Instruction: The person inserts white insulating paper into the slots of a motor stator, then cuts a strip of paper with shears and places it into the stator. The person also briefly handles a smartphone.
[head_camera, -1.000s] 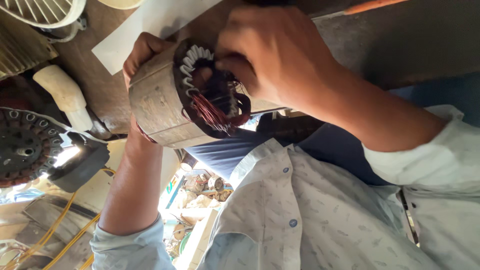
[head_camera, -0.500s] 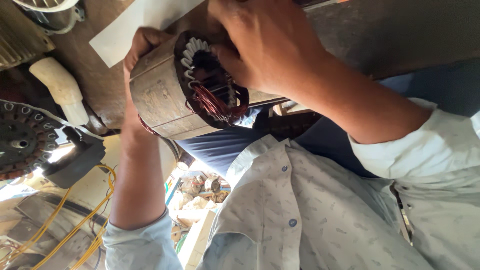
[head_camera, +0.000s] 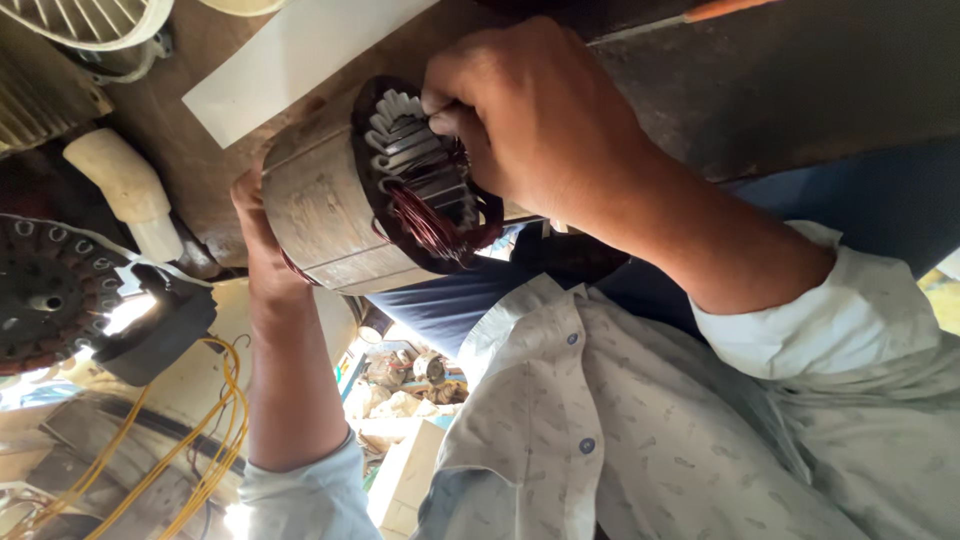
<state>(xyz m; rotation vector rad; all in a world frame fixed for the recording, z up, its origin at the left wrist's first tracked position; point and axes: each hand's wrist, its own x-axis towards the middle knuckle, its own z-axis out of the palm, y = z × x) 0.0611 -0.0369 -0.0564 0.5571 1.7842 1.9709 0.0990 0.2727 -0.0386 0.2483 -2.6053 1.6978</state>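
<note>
A cylindrical metal motor stator (head_camera: 325, 205) with dark red copper windings (head_camera: 430, 225) and white slot liners lies on its side in front of me. My left hand (head_camera: 252, 225) grips its far end from behind, mostly hidden by the body. My right hand (head_camera: 530, 115) is at the open face, fingertips pinched on the white liners and wire at the slots. The sleeves on both arms are pale grey.
A white sheet (head_camera: 290, 55) lies on the brown wooden bench (head_camera: 200, 150). A white fan grille (head_camera: 90, 20), a cream plastic elbow pipe (head_camera: 125, 190), a dark round rotor plate (head_camera: 45, 295) and yellow wires (head_camera: 190, 450) sit at the left.
The stator and my left hand have shifted a little lower in view. My right hand stays at the open face, fingers working along the slots.
</note>
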